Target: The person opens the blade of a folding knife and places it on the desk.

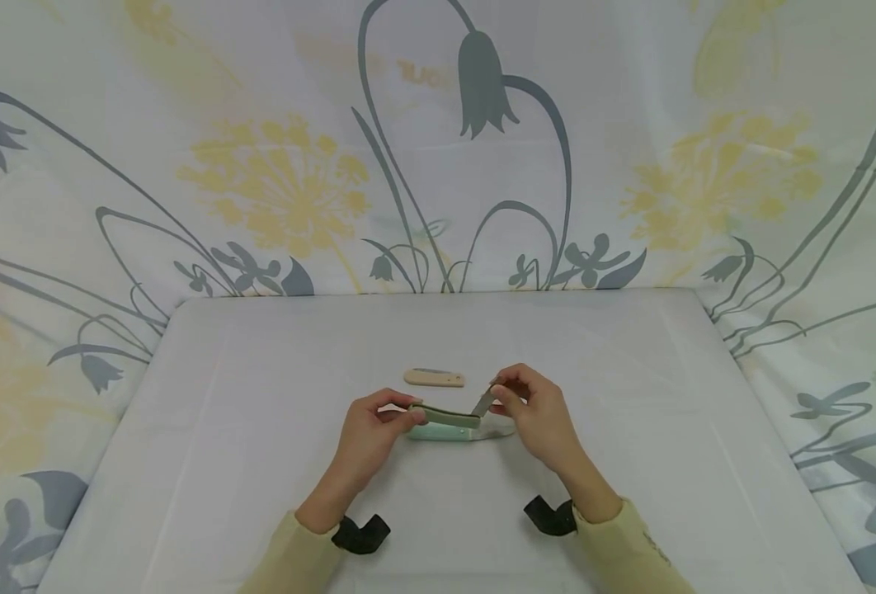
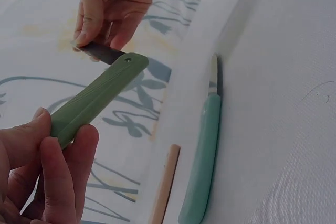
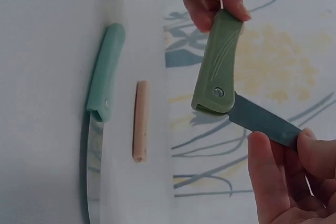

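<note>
Above the table, my left hand [image 1: 369,431] pinches the far end of a green folding knife's handle [image 2: 100,95] between thumb and fingers. My right hand [image 1: 540,414] pinches the tip of that knife's blade [image 3: 268,123], which is swung partway out at an angle to the handle. Beneath the hands lies a second folding knife, with a mint-green handle [image 3: 106,72] and its blade [image 3: 94,166] extended. Just beyond it on the table is a beige folding knife [image 1: 434,378], its blade folded into the handle.
White cloth covers the table [image 1: 260,346]. Behind and at both sides hangs a floral curtain [image 1: 282,190]. Black straps [image 1: 361,535] sit at both wrists, by the pale yellow sleeves [image 1: 631,549].
</note>
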The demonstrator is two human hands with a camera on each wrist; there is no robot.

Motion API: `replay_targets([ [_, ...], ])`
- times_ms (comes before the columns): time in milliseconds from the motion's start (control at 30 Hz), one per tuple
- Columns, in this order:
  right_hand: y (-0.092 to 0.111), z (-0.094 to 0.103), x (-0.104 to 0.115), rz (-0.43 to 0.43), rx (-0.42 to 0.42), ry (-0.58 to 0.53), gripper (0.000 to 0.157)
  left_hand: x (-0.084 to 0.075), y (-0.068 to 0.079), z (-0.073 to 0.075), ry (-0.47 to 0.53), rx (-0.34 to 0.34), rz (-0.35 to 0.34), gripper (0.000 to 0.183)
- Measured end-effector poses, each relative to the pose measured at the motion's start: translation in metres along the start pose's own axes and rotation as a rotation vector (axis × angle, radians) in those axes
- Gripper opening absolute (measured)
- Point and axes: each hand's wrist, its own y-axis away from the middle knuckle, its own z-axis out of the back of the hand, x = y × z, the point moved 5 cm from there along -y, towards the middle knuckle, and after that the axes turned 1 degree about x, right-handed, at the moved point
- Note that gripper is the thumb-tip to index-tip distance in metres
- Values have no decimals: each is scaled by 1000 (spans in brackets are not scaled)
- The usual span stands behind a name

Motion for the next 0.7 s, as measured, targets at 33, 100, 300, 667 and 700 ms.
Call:
replay_targets([
  [33,0,1,-1,-19,0,-29,9,0,0,1,8,-2,-2,13],
  [100,0,2,-3,-51,0,-87,9,0,0,1,17,-4,-4,14],
  [300,1,5,-11,-119,-45,-272,8,3,1,3,36,0,19,14],
  [667,4,8,-19,-127,-148,-588,11,5,0,0,93,58,33,16],
  [700,5,7,-20,-121,-151,-625,12,5,0,0,100,61,33,16],
])
